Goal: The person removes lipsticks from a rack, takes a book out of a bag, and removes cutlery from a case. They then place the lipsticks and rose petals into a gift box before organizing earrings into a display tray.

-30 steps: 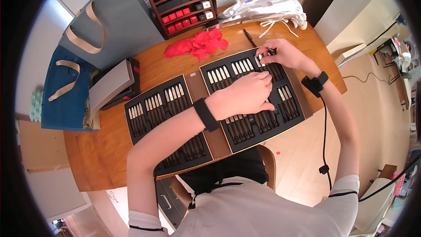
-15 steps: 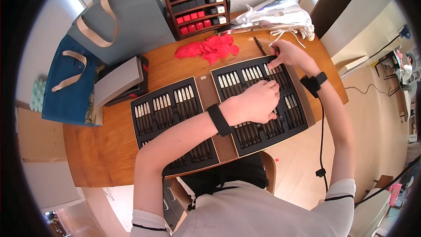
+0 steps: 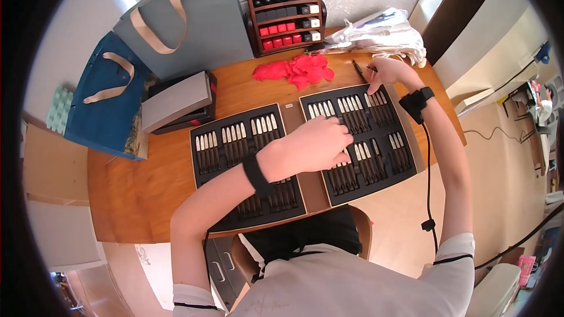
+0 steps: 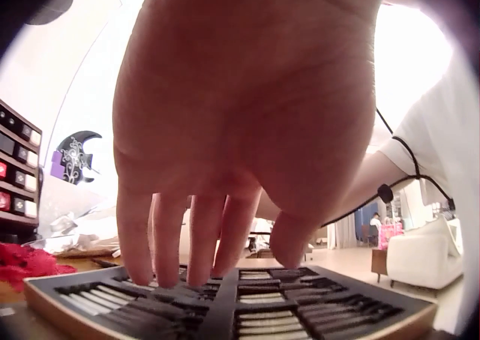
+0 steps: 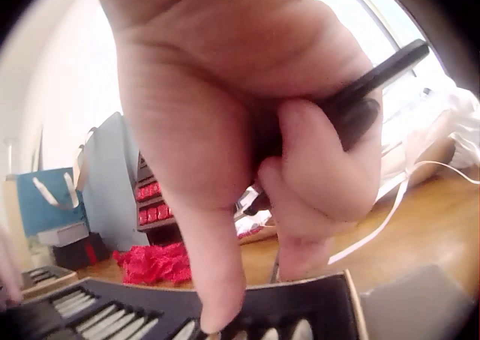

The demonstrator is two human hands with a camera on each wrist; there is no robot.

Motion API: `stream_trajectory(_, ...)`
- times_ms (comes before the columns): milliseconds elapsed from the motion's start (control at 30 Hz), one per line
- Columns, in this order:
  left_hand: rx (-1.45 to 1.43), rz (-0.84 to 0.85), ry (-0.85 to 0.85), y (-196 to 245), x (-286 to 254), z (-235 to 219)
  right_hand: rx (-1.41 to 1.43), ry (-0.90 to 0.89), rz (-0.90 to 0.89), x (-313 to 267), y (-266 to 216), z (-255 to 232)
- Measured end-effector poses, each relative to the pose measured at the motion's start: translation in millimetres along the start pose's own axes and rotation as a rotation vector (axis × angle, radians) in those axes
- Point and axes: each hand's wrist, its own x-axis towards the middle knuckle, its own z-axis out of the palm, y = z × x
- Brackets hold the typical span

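Observation:
A folding case lies spread on the table. Its right half (image 3: 373, 187) and left half (image 3: 220, 126) are black trays with rows of slender dark sticks (image 3: 352, 114) tipped in silvery white. My left hand (image 3: 308, 147) hovers palm down over the right half's near side and the brown spine, fingers (image 4: 199, 235) extended downward and nothing in them. At the right half's far right corner is my right hand (image 3: 393, 71). Its curled fingers grip a black stick (image 5: 390, 68), while one straight digit reaches down to the pale tips along the tray's edge.
A dark pen (image 3: 359, 71) and red petals (image 3: 302, 71) lie behind the case. A wooden rack (image 3: 286, 19) of small boxes and a wrapped bouquet (image 3: 382, 36) stand farther back. At left are a grey bag (image 3: 194, 29), a blue bag (image 3: 108, 103) and a grey box (image 3: 179, 103).
My left hand has drawn left across the case, uncovering sticks in the near compartments. The right hand has shifted from the far right row to the corner. The head view has turned left.

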Motion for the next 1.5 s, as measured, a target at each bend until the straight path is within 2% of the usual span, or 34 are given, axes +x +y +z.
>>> stream_trajectory(33, -0.012, -0.021, 0.010, -2, -11, -3, 0.015, -0.024, 0.007, 1, -6, -2)
stream_trajectory(67, -0.021, -0.061, -0.007, -4, -21, -4, 0.079, -0.051, 0.135, 9, -10, -5)
stream_trajectory(133, -0.028, -0.117, 0.007, -6, -43, -5, 0.040, 0.082, 0.073, 38, 10, 3)
stream_trajectory(233, -0.032, -0.152, 0.052, -12, -70, -9, -0.086, 0.257, -0.072, 30, -7, 11)
stream_trajectory(300, -0.034, -0.169, 0.081, -18, -86, -12, -0.143, 0.171, -0.035, 34, -15, 18)
stream_trajectory(333, -0.048, -0.212, 0.091, -17, -90, -17, -0.102, 0.198, -0.081, 34, -18, 22)
stream_trajectory(433, -0.042, -0.256, 0.161, -22, -107, -27, -0.076, 0.052, -0.038, 44, -23, 22)
stream_trajectory(533, -0.032, -0.285, 0.168, -25, -116, -33, -0.075, 0.135, -0.157, 41, -29, 30)
stream_trajectory(633, -0.048, -0.348, 0.111, -27, -122, -41, 0.128, 0.051, -0.153, 27, -43, 22)
stream_trajectory(733, -0.030, -0.377, 0.083, -35, -128, -42, -0.126, 0.290, -0.496, 40, -25, 23)
stream_trajectory(833, -0.057, -0.448, 0.043, -38, -127, -46, 0.022, 0.190, -0.310, 4, -58, -5)
stream_trajectory(967, 0.035, -0.394, 0.192, -42, -118, -47, 0.213, 0.155, -0.441, -15, -62, -12)
stream_trajectory(1100, 0.041, -0.289, 0.296, -43, -93, -45, 0.270, 0.161, -0.588, -43, -67, -11)
stream_trajectory(1233, -0.028, -0.204, 0.248, -30, -65, -45, 0.351, 0.037, -0.478, -66, -64, -10)
stream_trajectory(1267, -0.023, -0.216, 0.229, -27, -58, -42, 0.331, 0.058, -0.525, -72, -61, -8)
stream_trajectory(1333, -0.013, -0.242, 0.188, -19, -48, -35, 0.328, 0.051, -0.504, -84, -54, -6)
stream_trajectory(1400, -0.023, -0.201, 0.169, -14, -41, -27, 0.266, 0.034, -0.444, -100, -51, -8)
stream_trajectory(1500, -0.034, -0.167, 0.103, -8, -30, -19, 0.439, 0.022, -0.407, -115, -35, -1)
